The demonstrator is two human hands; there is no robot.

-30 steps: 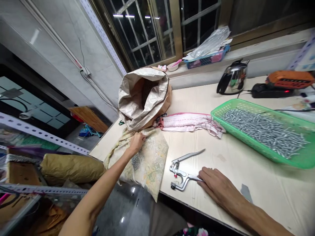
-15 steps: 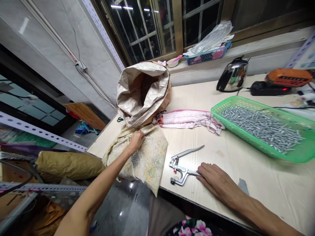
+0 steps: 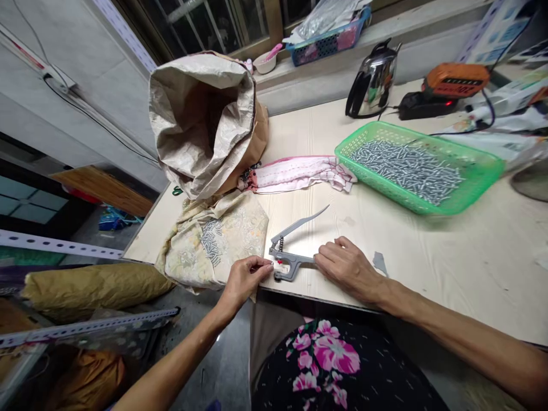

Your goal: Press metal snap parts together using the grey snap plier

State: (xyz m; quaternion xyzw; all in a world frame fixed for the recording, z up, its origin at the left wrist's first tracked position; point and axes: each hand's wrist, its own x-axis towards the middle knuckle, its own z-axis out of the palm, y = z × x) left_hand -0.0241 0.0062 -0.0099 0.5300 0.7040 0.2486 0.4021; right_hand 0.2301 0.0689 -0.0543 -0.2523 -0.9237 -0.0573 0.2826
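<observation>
Grey hand pliers [image 3: 293, 265] with a spring and a red part lie on the table, their upper handle raised. My right hand [image 3: 349, 268] is closed around the end of the lower handle. Just left of the pliers' jaw, my left hand [image 3: 246, 279] pinches a tiny piece between thumb and forefinger; it is too small to name. A pile of small metal pieces [image 3: 211, 242] rests on the patterned cloth [image 3: 244, 225], beyond my left hand.
Behind the cloth stands a large open sack [image 3: 252, 137]. A pink and white cloth [image 3: 295, 174] lies beside it. At the right are a green basket [image 3: 479, 191] of metal pieces, a kettle [image 3: 372, 83] and an orange battery [image 3: 456, 80]. A grey scrap [image 3: 379, 262] is near my right hand.
My left hand has left the cloth and come to the pliers' jaw, uncovering the metal pile. My right hand has curled around the handle. The view has shifted.
</observation>
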